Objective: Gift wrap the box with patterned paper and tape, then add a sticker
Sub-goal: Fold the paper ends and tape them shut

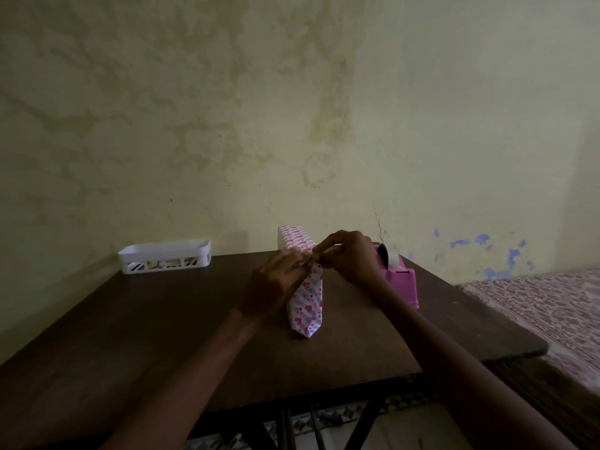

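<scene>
So the box [307,308] is standing on its long edge in the middle of the dark table [156,326], right between both hands, already covered in white paper [297,238] with little pink and purple hearts. Its near end folds down to a point, just past the left wrist. The right hand [349,254] is up at the top edge of the box, fingers curled in and pinching the paper there. Whether there's a bit of tape in that pinch too, can't make it out. The left hand [274,282] is against the left face of the box with its fingertips reaching up to meet the right ones, but it's motion-blurred, so I honestly can't tell if it's flat on the paper or gripping it. Just behind the right hand, almost touching the knuckles, sits a pink tape dispenser [404,284] with a roll in it. Well off to the left of the left hand, at the far table edge by the stained wall [292,108], is a white plastic basket [164,253] with some stuff inside, too dim to identify. Out past the right forearm there's a patterned bedspread [552,306].
</scene>
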Tool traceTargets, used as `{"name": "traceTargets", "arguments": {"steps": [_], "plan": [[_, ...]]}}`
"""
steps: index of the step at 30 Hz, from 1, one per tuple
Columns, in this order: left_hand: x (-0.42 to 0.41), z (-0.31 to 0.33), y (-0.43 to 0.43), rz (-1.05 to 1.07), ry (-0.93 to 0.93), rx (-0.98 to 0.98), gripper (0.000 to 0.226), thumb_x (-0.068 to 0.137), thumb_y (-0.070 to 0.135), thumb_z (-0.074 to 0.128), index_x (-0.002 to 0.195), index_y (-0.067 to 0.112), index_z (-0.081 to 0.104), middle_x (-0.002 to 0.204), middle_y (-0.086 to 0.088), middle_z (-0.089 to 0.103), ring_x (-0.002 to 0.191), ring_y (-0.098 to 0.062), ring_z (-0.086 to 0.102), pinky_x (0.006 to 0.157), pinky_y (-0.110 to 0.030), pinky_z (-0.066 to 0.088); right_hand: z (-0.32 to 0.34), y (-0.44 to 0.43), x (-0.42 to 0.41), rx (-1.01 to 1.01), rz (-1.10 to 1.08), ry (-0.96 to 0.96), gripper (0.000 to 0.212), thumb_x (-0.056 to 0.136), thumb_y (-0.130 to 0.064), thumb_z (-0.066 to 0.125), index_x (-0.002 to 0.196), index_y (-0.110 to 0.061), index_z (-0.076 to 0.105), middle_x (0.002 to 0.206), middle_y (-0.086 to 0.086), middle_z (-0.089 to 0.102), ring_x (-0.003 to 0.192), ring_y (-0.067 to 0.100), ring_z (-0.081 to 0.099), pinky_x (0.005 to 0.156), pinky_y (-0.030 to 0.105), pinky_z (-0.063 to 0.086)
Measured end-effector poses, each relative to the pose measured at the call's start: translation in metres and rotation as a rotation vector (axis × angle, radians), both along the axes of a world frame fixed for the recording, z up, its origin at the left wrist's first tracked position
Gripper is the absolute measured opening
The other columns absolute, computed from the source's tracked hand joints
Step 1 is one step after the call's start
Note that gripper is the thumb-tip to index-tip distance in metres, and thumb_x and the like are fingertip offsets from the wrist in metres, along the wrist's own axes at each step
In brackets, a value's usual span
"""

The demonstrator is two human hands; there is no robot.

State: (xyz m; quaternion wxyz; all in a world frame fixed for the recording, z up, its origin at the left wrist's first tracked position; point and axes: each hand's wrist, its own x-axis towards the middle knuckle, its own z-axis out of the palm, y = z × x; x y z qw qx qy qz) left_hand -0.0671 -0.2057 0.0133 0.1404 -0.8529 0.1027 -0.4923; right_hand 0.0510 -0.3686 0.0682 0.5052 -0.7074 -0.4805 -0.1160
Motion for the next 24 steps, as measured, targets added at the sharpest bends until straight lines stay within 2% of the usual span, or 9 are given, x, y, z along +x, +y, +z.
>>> {"name": "traceTargets", "arguments": {"steps": [3,6,9,12,14,17,20,22,24], "plan": [[0.002,-0.004,0.0,0.013,-0.008,0.006,0.041,0.076,0.009,0.076,0.116,0.003,0.068,0.12,-0.02,0.065,0.113,-0.036,0.062,0.089,-0.047,0.055,-0.001,0.001,-0.003,-0.004,-0.023,-0.042,0.013,0.075,-0.011,0.083,0.086,-0.012,0.076,0.088,0.0,0.073,0.069,-0.002,0.066,0.057,0.006,0.049],[-0.002,-0.003,-0.006,-0.002,-0.006,-0.058,0.038,0.081,0.014,0.067,0.118,0.003,0.067,0.121,-0.019,0.064,0.114,-0.034,0.062,0.093,-0.044,0.053,-0.002,0.001,-0.005,0.006,-0.034,-0.104,0.014,0.074,-0.011,0.084,0.083,-0.015,0.074,0.09,0.0,0.073,0.07,0.003,0.068,0.059,0.013,0.054],[-0.005,0.002,-0.014,-0.044,-0.041,-0.308,0.032,0.085,0.012,0.069,0.116,0.007,0.065,0.116,-0.012,0.067,0.106,-0.024,0.065,0.085,-0.04,0.059,-0.004,0.003,-0.007,0.007,-0.052,-0.199,0.017,0.072,-0.015,0.086,0.08,-0.019,0.073,0.087,-0.003,0.07,0.069,0.003,0.067,0.058,0.017,0.055],[-0.003,0.013,-0.025,-0.102,-0.129,-0.648,0.043,0.083,0.015,0.075,0.121,0.013,0.056,0.113,-0.004,0.069,0.102,-0.008,0.063,0.081,-0.027,0.058,-0.007,0.004,-0.007,0.009,-0.069,-0.248,0.017,0.073,-0.015,0.086,0.084,-0.018,0.073,0.089,-0.004,0.068,0.07,0.002,0.065,0.055,0.012,0.05],[-0.002,0.019,-0.028,-0.136,-0.132,-0.763,0.049,0.081,0.016,0.076,0.125,0.013,0.054,0.113,0.001,0.068,0.101,-0.003,0.062,0.081,-0.021,0.055,-0.009,0.002,-0.009,0.01,-0.07,-0.26,0.019,0.076,-0.014,0.083,0.091,-0.017,0.073,0.092,-0.006,0.068,0.072,0.001,0.065,0.056,0.01,0.051],[0.0,0.02,-0.024,-0.15,-0.091,-0.746,0.039,0.084,0.019,0.074,0.12,0.013,0.062,0.116,-0.001,0.068,0.105,-0.006,0.064,0.085,-0.025,0.057,-0.011,-0.002,-0.008,0.052,-0.039,-0.216,0.021,0.082,-0.007,0.076,0.101,-0.015,0.07,0.091,-0.01,0.066,0.074,-0.003,0.064,0.06,0.008,0.052],[0.004,0.01,-0.02,-0.122,-0.072,-0.724,0.031,0.089,0.023,0.068,0.118,0.013,0.066,0.125,-0.004,0.063,0.113,-0.012,0.06,0.089,-0.027,0.056,-0.013,-0.002,-0.003,0.096,-0.032,-0.149,0.022,0.086,0.0,0.068,0.103,-0.012,0.069,0.091,-0.005,0.07,0.076,0.004,0.068,0.064,0.022,0.059],[0.009,0.003,-0.022,-0.13,-0.081,-0.766,0.032,0.091,0.021,0.066,0.122,0.013,0.064,0.13,-0.005,0.061,0.117,-0.01,0.057,0.09,-0.023,0.054,-0.014,-0.002,-0.001,0.128,-0.02,-0.071,0.02,0.088,0.001,0.066,0.104,-0.011,0.069,0.091,0.001,0.072,0.075,0.006,0.07,0.065,0.027,0.061],[0.012,0.0,-0.025,-0.142,-0.1,-0.79,0.033,0.091,0.021,0.066,0.123,0.014,0.064,0.13,-0.004,0.061,0.117,-0.004,0.054,0.089,-0.01,0.048,-0.014,-0.003,-0.001,0.171,-0.02,0.006,0.018,0.088,-0.002,0.067,0.105,-0.009,0.069,0.09,0.003,0.073,0.072,0.006,0.071,0.065,0.027,0.061]]}}
